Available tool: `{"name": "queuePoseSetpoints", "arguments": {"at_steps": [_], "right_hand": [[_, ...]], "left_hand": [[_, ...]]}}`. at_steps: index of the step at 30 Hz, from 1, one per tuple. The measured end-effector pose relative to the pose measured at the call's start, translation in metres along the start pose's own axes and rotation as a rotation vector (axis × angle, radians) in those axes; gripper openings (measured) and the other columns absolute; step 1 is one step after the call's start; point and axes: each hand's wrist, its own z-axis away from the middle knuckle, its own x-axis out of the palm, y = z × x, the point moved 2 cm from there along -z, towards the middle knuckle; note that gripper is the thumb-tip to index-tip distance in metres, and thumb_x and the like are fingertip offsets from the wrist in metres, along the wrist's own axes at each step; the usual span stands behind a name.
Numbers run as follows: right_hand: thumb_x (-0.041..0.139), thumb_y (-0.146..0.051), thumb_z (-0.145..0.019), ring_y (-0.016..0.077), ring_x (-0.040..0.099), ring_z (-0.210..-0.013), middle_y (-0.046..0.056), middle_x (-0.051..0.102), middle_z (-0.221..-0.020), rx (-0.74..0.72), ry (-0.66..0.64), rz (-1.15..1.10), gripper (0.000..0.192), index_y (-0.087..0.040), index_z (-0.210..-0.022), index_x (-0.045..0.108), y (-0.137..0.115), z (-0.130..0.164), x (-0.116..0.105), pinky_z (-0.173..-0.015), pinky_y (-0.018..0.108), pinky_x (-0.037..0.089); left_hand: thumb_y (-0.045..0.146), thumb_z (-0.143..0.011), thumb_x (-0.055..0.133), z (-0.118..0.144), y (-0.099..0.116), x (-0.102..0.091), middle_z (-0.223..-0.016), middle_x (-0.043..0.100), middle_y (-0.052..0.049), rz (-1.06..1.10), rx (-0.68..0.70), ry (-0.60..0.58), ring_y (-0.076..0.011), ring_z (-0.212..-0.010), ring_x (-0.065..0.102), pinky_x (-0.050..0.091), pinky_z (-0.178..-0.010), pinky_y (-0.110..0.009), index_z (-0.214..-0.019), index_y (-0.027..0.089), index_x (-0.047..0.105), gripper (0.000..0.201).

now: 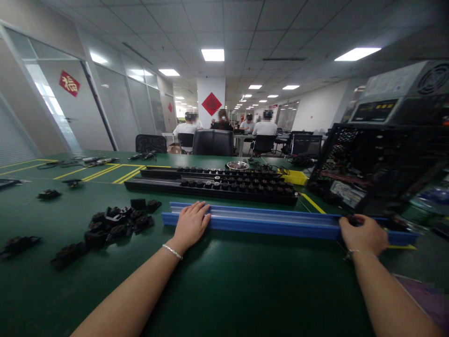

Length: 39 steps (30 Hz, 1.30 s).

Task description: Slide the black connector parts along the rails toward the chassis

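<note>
A long blue plastic rail (pixel 273 223) lies lengthwise across the green table (pixel 224 290), and both hands sit at opposite ends of it, a placing that would steady so long a piece. The left hand (pixel 191 225) rests flat on the rail's left end, fingers spread, gripping nothing. The right hand (pixel 363 234) curls over the right end; whether it clamps is unclear. Behind the rail lie black trays (pixel 213 183) of small parts; left of it, loose black parts (pixel 117 222).
</note>
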Motion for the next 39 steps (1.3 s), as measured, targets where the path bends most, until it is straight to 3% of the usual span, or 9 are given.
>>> {"name": "queuePoseSetpoints", "arguments": {"at_steps": [23, 39], "right_hand": [[0.052, -0.043, -0.065, 0.025, 0.055, -0.083, 0.006, 0.06, -0.081, -0.216, -0.047, -0.047, 0.034, -0.019, -0.089, 0.055, -0.023, 0.018, -0.001, -0.085, 0.039, 0.037], [0.051, -0.041, -0.068, 0.0236, 0.054, -0.082, 0.007, 0.057, -0.085, -0.379, -0.13, -0.097, 0.036, -0.017, -0.095, 0.056, -0.038, 0.03, 0.0, -0.075, 0.035, 0.042]], "left_hand": [[0.04, -0.091, 0.032, 0.0, 0.001, -0.001, -0.125, 0.058, -0.004, 0.011, -0.007, 0.016, -0.0223, -0.118, 0.049, 0.039, -0.095, -0.04, -0.12, 0.026, 0.056, 0.04], [0.04, -0.091, 0.033, -0.001, 0.001, 0.0, -0.126, 0.057, -0.004, 0.016, -0.011, 0.011, -0.0229, -0.118, 0.049, 0.038, -0.095, -0.041, -0.119, 0.026, 0.056, 0.039]]}}
